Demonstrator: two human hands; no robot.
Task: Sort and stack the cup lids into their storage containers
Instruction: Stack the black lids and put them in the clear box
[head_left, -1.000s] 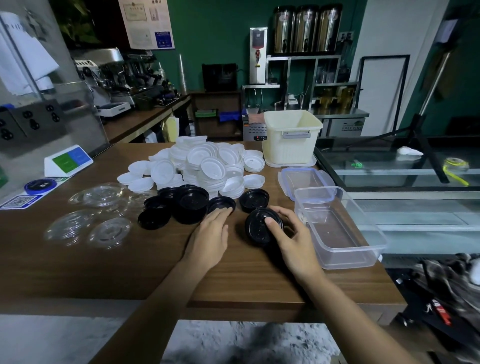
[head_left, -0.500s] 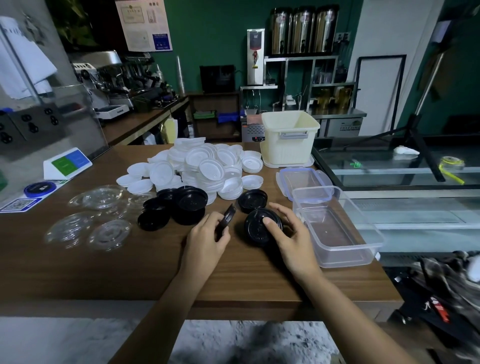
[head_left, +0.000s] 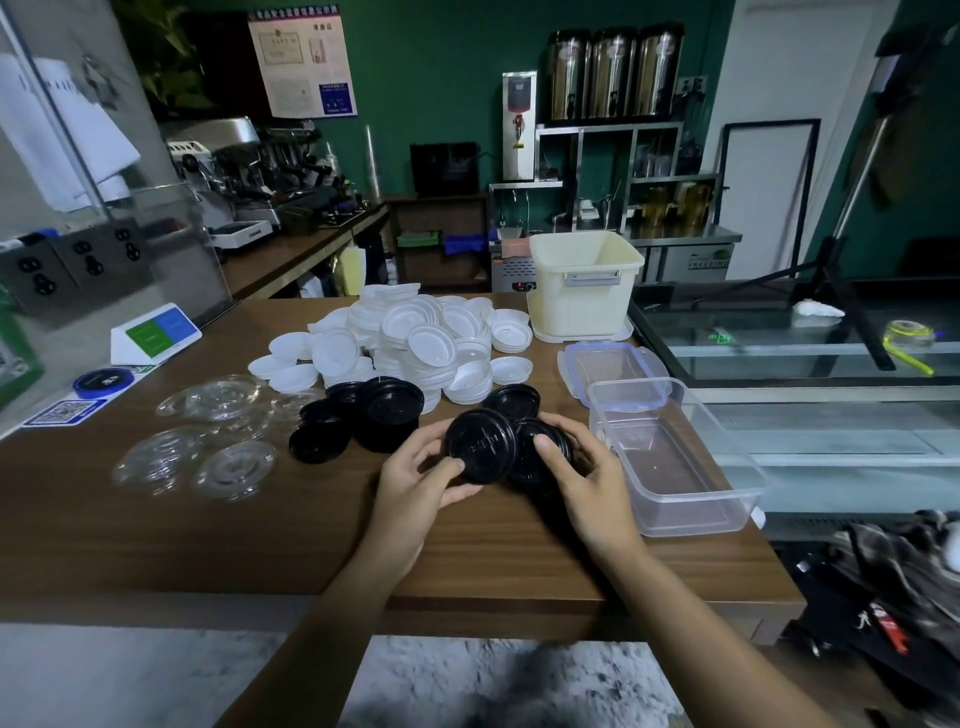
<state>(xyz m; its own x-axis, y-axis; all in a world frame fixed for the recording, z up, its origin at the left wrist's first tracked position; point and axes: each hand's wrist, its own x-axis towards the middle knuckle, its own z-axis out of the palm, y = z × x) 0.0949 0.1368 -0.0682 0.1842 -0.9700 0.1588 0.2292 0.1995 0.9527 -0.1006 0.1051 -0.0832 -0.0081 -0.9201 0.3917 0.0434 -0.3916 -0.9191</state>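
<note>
My left hand (head_left: 421, 480) holds a black lid (head_left: 480, 444) tilted up off the table, its edge over a second black lid (head_left: 535, 457) that my right hand (head_left: 582, 475) grips. Another black lid (head_left: 511, 400) lies just behind them. More black lids (head_left: 363, 418) sit in a low cluster to the left. A heap of white lids (head_left: 415, 338) fills the table's middle back. Several clear lids (head_left: 208, 436) lie at the left. An open clear plastic container (head_left: 675, 457) stands right of my right hand.
The clear container's blue-clipped lid (head_left: 608, 361) lies behind it. A cream bin (head_left: 584, 283) stands at the back right of the wooden table (head_left: 208, 540). A blue-and-green sign (head_left: 156, 332) and QR cards sit at the far left. The table's right edge drops beside a glass case.
My left hand picked a black lid off the table and carried it right, up against the lid under my right hand. My right hand stayed on its lid.
</note>
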